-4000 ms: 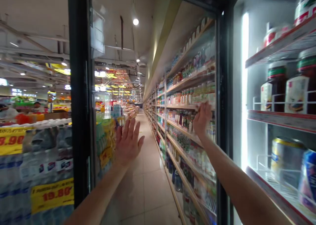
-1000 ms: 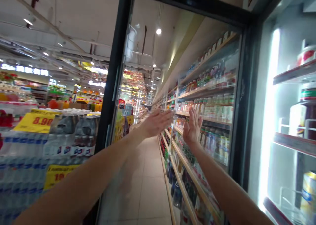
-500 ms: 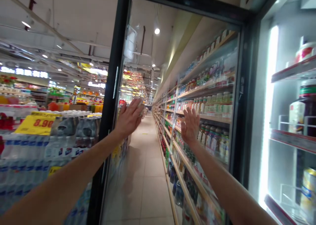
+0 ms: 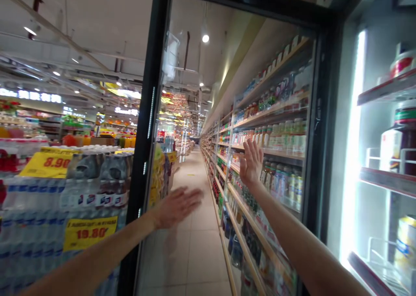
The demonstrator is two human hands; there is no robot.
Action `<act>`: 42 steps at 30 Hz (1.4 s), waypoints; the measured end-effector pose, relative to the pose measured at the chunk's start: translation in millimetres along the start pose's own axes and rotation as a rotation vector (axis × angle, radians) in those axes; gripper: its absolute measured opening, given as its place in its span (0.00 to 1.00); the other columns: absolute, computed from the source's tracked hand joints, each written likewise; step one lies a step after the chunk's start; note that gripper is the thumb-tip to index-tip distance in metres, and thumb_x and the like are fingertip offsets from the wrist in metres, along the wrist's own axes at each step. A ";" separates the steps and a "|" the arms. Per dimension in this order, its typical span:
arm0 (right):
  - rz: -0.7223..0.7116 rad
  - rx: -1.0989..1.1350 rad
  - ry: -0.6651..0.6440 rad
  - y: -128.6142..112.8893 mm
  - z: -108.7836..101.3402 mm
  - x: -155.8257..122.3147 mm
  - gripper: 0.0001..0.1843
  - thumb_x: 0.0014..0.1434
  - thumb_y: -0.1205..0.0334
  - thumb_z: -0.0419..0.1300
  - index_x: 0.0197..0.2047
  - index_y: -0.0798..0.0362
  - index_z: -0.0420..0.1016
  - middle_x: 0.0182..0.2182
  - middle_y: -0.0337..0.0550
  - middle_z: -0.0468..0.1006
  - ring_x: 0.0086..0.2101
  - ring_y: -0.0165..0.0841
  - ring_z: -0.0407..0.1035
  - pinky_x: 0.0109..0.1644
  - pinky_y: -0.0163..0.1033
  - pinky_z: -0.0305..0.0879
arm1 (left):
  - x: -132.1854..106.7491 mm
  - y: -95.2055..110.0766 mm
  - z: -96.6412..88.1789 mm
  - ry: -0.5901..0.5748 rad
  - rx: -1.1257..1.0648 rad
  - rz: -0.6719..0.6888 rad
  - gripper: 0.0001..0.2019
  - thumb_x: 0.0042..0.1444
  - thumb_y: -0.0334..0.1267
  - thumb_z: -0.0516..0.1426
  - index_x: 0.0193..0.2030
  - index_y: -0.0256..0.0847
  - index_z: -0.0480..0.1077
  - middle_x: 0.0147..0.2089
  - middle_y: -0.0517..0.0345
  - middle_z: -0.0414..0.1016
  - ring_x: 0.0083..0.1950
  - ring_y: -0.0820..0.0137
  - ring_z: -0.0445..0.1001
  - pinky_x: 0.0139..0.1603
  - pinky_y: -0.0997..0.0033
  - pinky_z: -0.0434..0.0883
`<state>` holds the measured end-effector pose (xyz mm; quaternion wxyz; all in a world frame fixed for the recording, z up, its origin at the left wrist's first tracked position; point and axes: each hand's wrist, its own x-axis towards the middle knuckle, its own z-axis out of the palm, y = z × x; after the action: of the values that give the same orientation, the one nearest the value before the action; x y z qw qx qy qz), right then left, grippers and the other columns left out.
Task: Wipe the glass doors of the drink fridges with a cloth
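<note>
Glass door (image 4: 211, 92) of a lit fridge cabinet stands swung out into the shop aisle. Its right edge meets the cabinet body, and its black frame (image 4: 147, 114) forms the free edge at the left. The right hand (image 4: 251, 162) is raised at about mid height of the pane, palm flat toward the glass, its fingers (image 4: 250, 146) apart and pointing up; it holds nothing and appears to press on the pane. The left hand (image 4: 177, 207) is lower down and nearer the free edge, palm toward the glass, fingers stretched out, slightly apart and pointing to the right. It grips nothing, and motion blur makes it impossible to tell whether it touches the pane. The two hands are well apart, the left below the right. Through the glass show a tiled floor (image 4: 195, 252) running down a long aisle, wall shelves (image 4: 269, 144) packed with bottles along the right side of that aisle, and a ceiling lamp (image 4: 205, 38) near the top of the pane. Left of the frame stand stacked packs of water bottles (image 4: 32, 209) carrying two yellow price signs, an upper sign (image 4: 48, 164) and a lower sign (image 4: 89, 233). Right of the door the cabinet interior is exposed: a bright light strip (image 4: 352, 157) runs vertically beside the opening, a dark bottle (image 4: 401, 135) with a green band at its neck stands behind a wire rail on the middle rack (image 4: 386, 179), and a can (image 4: 404, 244) stands on the rack below.
</note>
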<state>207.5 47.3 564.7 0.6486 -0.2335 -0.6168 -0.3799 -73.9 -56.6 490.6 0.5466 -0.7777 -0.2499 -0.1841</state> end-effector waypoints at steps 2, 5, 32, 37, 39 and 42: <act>0.015 0.010 -0.007 0.9 1.1 -0.2 0.29 0.64 0.57 0.39 0.68 0.49 0.47 0.63 0.49 0.60 0.65 0.38 0.47 0.65 0.53 0.45 | 7.3 5.7 2.7 -0.044 -0.062 0.178 0.20 0.60 0.37 0.48 0.59 0.55 0.62 0.65 0.66 0.61 0.68 0.79 0.50 0.69 0.70 0.44; 0.018 0.023 -0.044 8.3 -1.8 0.1 0.30 0.64 0.57 0.39 0.68 0.50 0.44 0.64 0.50 0.58 0.65 0.38 0.47 0.65 0.53 0.45 | 37.6 2.3 5.3 0.035 0.007 -0.103 0.21 0.61 0.33 0.45 0.61 0.48 0.59 0.66 0.59 0.58 0.69 0.74 0.48 0.70 0.63 0.44; 0.117 0.058 0.130 53.3 -25.2 -6.9 0.29 0.65 0.58 0.38 0.68 0.51 0.43 0.64 0.51 0.57 0.63 0.40 0.50 0.63 0.54 0.51 | 214.9 -22.5 8.8 0.209 0.144 -0.058 0.18 0.63 0.36 0.45 0.57 0.36 0.63 0.65 0.47 0.59 0.67 0.63 0.57 0.66 0.55 0.53; 0.118 0.078 0.134 51.9 -29.4 -6.0 0.30 0.65 0.57 0.38 0.68 0.51 0.42 0.64 0.50 0.55 0.64 0.40 0.49 0.62 0.54 0.52 | 230.5 -29.3 0.2 0.190 0.146 -0.013 0.18 0.63 0.35 0.45 0.58 0.38 0.63 0.63 0.50 0.63 0.65 0.65 0.59 0.67 0.54 0.52; 0.112 0.065 0.128 51.5 -30.2 -6.5 0.30 0.65 0.57 0.37 0.69 0.51 0.41 0.64 0.51 0.55 0.64 0.40 0.49 0.63 0.54 0.51 | 233.7 -31.9 -4.7 0.219 0.164 -0.212 0.20 0.63 0.35 0.44 0.59 0.35 0.62 0.65 0.45 0.60 0.67 0.61 0.56 0.67 0.50 0.51; 0.106 0.024 0.099 51.2 -30.2 -8.0 0.30 0.65 0.57 0.37 0.69 0.52 0.40 0.65 0.53 0.55 0.64 0.40 0.49 0.64 0.54 0.48 | 227.4 -21.4 -3.0 0.193 0.155 -0.080 0.19 0.62 0.35 0.45 0.58 0.36 0.64 0.65 0.48 0.60 0.67 0.62 0.56 0.66 0.53 0.53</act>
<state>266.7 56.5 561.5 0.7001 -0.2390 -0.5755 -0.3488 97.0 -10.9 635.1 0.6189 -0.7012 -0.2403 -0.2600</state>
